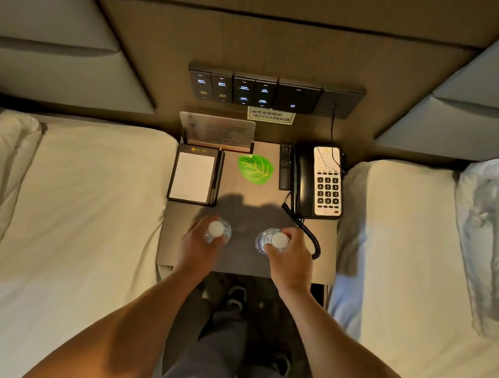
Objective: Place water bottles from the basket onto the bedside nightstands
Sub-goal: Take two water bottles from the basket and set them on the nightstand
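Two water bottles up near the nightstand's (245, 263) front edge: my left hand (197, 245) grips the left bottle (217, 231), my right hand (291, 259) grips the right bottle (270, 240). Notepad (193, 177), green leaf card (255, 169), remote (286, 166) and phone (319, 182) crowd the back edge. Beds flank both sides.

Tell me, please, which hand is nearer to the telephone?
Right. The right hand, gripping a bottle, sits just below the telephone; the left hand, on the other bottle, is farther left.
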